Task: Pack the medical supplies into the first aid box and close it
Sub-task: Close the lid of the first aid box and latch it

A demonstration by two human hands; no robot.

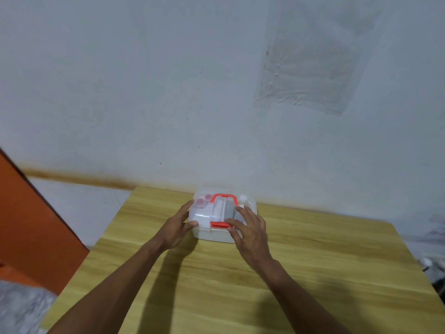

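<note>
The first aid box point(207, 233), white with a clear lid, stands on the far middle of the wooden table point(313, 273). Its lid is down, with a red handle point(222, 196) on top and a red latch point(218, 224) at the front. Through the lid I make out two small pink-capped containers point(201, 201) and a white bottle point(243, 199). My left hand point(179, 227) grips the box's left front corner, thumb on the lid edge. My right hand point(249, 230) lies on the lid's right side, fingertips touching the red latch.
The table's far edge meets a pale wall right behind the box. An orange panel point(31, 225) stands to the left of the table, with grey fabric point(21, 307) at the lower left. Some dark clutter point(435, 266) sits beyond the table's right edge.
</note>
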